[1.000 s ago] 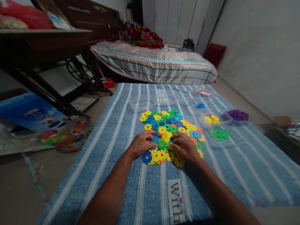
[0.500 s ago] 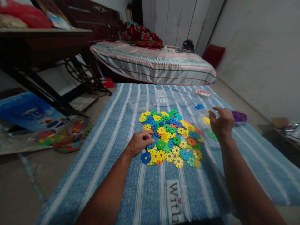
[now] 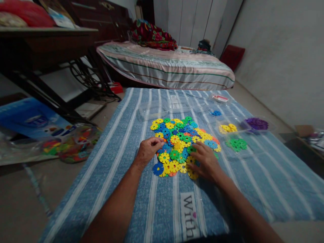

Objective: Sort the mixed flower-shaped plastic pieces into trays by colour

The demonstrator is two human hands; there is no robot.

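Note:
A heap of flat flower-shaped plastic discs [image 3: 180, 141] in yellow, green, blue and orange lies on a blue striped cloth [image 3: 162, 202]. My left hand [image 3: 148, 150] rests at the heap's left edge with fingers curled onto the discs; whether it grips one is hidden. My right hand [image 3: 206, 162] lies palm down on the heap's near right part, fingers apart over yellow and green discs. Right of the heap are sorted groups in clear trays: yellow discs [image 3: 228, 128], green discs [image 3: 236, 144], purple discs [image 3: 257, 124] and a few blue discs [image 3: 216, 113].
An empty clear tray [image 3: 152, 111] sits behind the heap. A mattress [image 3: 167, 65] lies beyond the cloth. A dark table with metal legs [image 3: 48, 50] stands at the left, with a bag of coloured pieces [image 3: 76, 143] and a blue box [image 3: 30, 119] on the floor.
My right hand went from the heap out to the trays at the right, then came back down onto the heap's near right part. My left hand stayed at the heap's left edge.

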